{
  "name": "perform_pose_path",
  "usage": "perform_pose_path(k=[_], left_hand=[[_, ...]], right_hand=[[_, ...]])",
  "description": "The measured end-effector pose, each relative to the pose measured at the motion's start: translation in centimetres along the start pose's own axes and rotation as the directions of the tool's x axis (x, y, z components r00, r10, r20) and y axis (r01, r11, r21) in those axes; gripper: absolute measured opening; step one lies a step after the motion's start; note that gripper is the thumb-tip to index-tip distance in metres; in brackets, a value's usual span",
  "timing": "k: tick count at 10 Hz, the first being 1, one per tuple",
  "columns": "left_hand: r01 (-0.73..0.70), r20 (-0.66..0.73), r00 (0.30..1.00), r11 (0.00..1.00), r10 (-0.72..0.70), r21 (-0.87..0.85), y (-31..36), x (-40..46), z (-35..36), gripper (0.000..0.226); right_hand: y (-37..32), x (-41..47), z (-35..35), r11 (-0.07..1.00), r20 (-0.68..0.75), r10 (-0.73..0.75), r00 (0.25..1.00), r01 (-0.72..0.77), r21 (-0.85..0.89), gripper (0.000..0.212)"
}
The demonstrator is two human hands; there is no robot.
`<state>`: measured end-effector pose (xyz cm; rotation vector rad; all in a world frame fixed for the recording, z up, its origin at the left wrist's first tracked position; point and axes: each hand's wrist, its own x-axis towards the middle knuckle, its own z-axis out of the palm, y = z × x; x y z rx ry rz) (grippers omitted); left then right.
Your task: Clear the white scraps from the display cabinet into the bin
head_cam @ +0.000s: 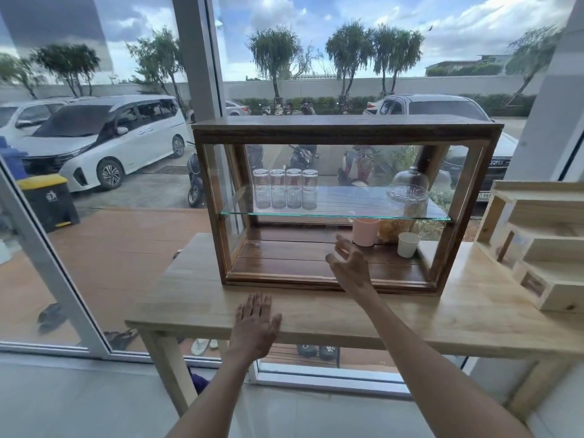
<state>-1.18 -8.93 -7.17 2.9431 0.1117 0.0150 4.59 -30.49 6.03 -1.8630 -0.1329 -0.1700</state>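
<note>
The left hand [256,324] lies flat and empty, fingers spread, at the bench's [196,298] front edge. The display cabinet [344,128] stands toward the back edge; the right hand [350,263] reaches onto its lower floor, open, holding nothing. A pink cup [365,231] and a white cup [407,244] stand at that floor's right end.

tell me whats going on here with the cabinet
A person stands at a wooden table facing a wood-and-glass display cabinet. The right hand is open and reaching into the lower compartment, toward a pink cup and a white paper cup at its right end. The left hand hovers open, palm down, over the table's front edge. Neither hand holds anything. Upturned glasses and a glass-domed stand sit on the glass shelf. No white scraps or indoor bin show.
</note>
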Motion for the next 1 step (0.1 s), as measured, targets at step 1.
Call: perform_pose_path(k=[1], left_hand=[[-0.002,0.000,1.000,1.000,0.002,0.004,-0.19,0.08,0.14,0.070]], right_hand=[[-0.71,0.10,-1.15,0.999,-0.013,-0.050,0.999,0.050,0.007,0.057]])
